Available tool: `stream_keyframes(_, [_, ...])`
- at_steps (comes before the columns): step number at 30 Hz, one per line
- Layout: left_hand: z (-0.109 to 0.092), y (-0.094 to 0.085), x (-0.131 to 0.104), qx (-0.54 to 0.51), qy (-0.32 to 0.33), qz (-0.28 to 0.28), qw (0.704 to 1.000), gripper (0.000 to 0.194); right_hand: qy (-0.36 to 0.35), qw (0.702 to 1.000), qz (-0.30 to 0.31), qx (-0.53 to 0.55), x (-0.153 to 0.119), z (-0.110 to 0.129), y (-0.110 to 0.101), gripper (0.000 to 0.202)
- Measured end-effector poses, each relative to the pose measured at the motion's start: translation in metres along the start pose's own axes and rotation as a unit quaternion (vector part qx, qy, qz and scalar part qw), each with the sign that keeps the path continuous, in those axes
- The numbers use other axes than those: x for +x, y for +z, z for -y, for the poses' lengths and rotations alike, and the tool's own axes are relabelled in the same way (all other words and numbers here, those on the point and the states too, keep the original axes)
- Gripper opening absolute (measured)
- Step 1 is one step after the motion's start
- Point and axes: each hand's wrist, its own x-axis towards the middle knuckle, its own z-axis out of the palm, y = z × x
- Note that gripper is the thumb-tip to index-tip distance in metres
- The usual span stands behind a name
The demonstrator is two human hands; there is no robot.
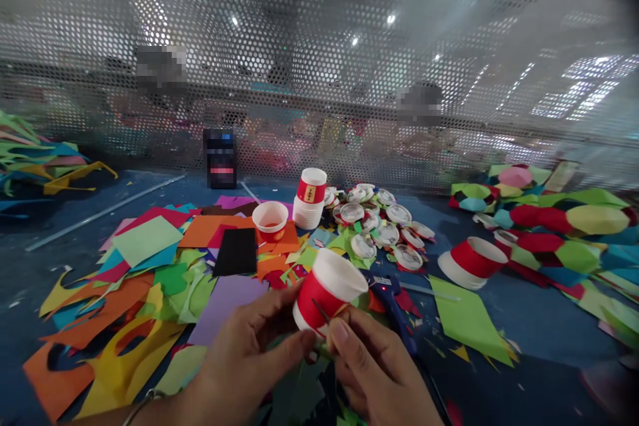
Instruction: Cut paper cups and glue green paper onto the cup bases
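A red and white paper cup [319, 293] is tilted in front of me. My left hand [254, 339] is closed around its lower left side, thumb near the base. My right hand [372, 363] pinches a thin dark pointed tool [320, 309] whose tip lies against the cup's red band; its handle is hidden by my fingers, so I cannot tell its kind. Just right of the cup lies a blue glue gun [388, 296] with a small red light. Purple paper [224, 306] and a black paper square [235, 251] lie to the left.
Cut coloured paper [144, 243] spreads over the blue table [539, 339]. Behind stand a cup stack [309, 203] and another cup [270, 223], beside many round can-lid-like discs [387, 233]. More cups [473, 263], green paper [466, 319], paper balls [544, 219], a phone [220, 160] and a perforated screen [319, 93] surround.
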Motion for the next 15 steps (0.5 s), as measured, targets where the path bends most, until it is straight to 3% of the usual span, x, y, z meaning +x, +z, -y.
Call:
stream_keyframes(4, [0.005, 0.000, -0.004, 0.031, 0.012, -0.066, 0.997, 0.029, 0.003, 1.000, -0.030, 0.006, -0.001, 0.002, -0.002, 0.041])
stream_keyframes(10, [-0.002, 0.010, -0.003, -0.064, -0.019, -0.020, 0.998, 0.054, 0.008, 0.999, -0.017, 0.045, -0.001, -0.001, -0.002, 0.040])
stream_keyframes(15, [-0.001, 0.006, 0.000, -0.087, -0.032, -0.103, 0.990, 0.054, 0.017, 0.999, -0.025, 0.040, 0.003, -0.001, -0.002, 0.041])
